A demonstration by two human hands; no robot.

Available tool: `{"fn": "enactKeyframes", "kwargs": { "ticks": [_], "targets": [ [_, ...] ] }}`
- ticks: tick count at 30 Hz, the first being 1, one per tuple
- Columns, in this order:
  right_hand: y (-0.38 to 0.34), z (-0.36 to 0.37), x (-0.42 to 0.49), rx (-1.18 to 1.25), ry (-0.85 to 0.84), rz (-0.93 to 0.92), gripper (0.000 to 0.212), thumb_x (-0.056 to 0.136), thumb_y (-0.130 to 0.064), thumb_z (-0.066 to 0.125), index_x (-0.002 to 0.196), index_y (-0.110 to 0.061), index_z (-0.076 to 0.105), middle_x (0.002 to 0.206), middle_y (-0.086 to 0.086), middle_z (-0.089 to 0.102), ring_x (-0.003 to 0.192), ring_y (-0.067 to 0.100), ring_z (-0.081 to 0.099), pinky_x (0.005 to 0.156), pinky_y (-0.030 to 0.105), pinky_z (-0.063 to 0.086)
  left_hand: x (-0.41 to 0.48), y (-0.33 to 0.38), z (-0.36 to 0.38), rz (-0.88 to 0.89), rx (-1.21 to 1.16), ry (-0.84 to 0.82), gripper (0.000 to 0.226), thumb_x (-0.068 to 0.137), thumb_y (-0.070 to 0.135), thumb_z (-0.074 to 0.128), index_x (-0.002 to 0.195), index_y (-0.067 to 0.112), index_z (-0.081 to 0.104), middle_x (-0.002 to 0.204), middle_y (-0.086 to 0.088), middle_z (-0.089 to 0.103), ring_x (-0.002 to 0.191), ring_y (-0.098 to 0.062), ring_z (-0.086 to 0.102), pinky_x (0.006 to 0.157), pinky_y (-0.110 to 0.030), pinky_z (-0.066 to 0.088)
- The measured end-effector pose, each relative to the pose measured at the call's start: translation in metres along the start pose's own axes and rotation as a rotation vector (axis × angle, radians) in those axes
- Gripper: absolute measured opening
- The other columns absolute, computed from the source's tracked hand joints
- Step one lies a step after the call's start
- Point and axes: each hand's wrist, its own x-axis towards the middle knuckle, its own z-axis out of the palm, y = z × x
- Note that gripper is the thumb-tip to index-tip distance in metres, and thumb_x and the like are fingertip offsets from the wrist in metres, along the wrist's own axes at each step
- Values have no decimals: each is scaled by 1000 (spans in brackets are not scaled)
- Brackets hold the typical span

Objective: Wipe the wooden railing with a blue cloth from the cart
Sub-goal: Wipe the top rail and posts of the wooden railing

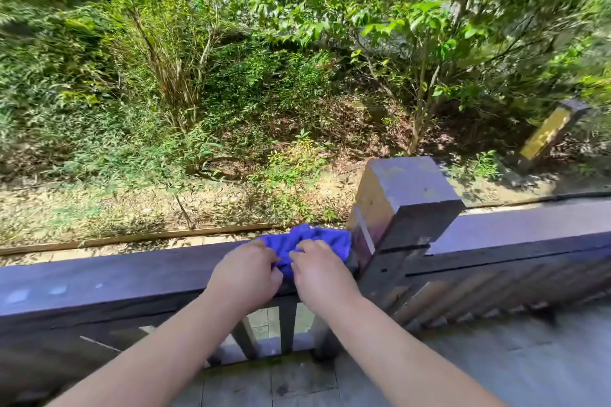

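Observation:
A bunched blue cloth point(310, 243) lies on the top rail of the dark wooden railing point(125, 277), right against the square post point(406, 198). My left hand point(246, 271) grips the cloth's left edge, fingers curled over the rail. Beside it, my right hand point(319, 271) presses on the cloth's near right part, close to the post's base. Both forearms reach in from the bottom of the head view. The cart is not in view.
The rail continues to the right of the post point(529, 231). Balusters point(287, 324) stand under the rail above a plank deck point(297, 383). Beyond the railing lie a gravel strip, shrubs and trees. A yellow sign post point(549, 132) leans at the right.

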Motion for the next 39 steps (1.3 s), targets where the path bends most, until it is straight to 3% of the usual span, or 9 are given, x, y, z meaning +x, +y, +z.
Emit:
{"fn": "enactKeyframes", "kwargs": {
  "ticks": [5,7,10,14,18,22,30,35,39],
  "targets": [
    [2,-10,1,125,57,41,32,103,-26,52,132,-16,59,132,8,58,121,33,50,102,47,44,1,2,-12,-104,76,82,38,73,56,40,80,26,62,81,5,48,89,-24,54,63,-34,46],
    [13,-12,-8,99,80,155,36,105,-28,49,138,-16,54,141,9,54,131,32,46,107,48,43,9,14,-12,-34,48,144,44,78,60,42,103,32,64,99,1,55,101,-27,51,73,-38,51],
    [25,-10,-17,81,32,220,40,104,-25,48,143,-14,47,144,8,49,136,29,43,109,43,42,27,37,-1,49,36,23,49,88,54,48,135,40,49,126,0,53,114,-30,46,91,-44,48],
    [28,-8,-14,105,85,220,56,96,-19,53,150,-11,39,152,11,42,146,31,30,116,44,36,31,39,20,103,149,75,29,92,37,49,117,35,65,105,4,57,99,-25,48,68,-37,48],
    [20,8,-3,134,49,185,62,99,-25,47,158,-15,29,166,8,28,154,30,16,124,47,22,16,11,27,178,95,121,30,91,26,46,109,29,70,103,4,65,99,-22,52,83,-40,50],
    [-5,26,14,62,-13,105,64,101,-42,38,160,-19,25,169,5,23,156,29,7,128,50,4,-9,-20,25,140,40,156,30,91,28,47,112,29,68,108,6,65,100,-20,54,80,-40,53],
    [-75,48,47,-40,-40,-74,103,81,-85,38,162,-26,16,170,9,19,157,33,4,125,58,-4,-54,-106,6,49,32,289,29,94,29,55,119,29,70,122,6,66,111,-16,56,97,-29,44],
    [-122,64,69,-25,-35,-88,117,73,-93,39,162,-23,11,170,10,20,157,34,6,125,60,-1,-79,-139,-22,105,170,375,30,49,31,93,75,28,79,80,15,73,76,-3,62,79,-22,35],
    [-141,73,78,-29,-31,-82,119,72,-95,38,163,-24,5,171,7,17,158,30,2,126,58,-4,-89,-162,-20,110,222,380,27,51,33,91,74,28,79,80,15,73,75,-4,62,76,-20,35]
  ]
}}
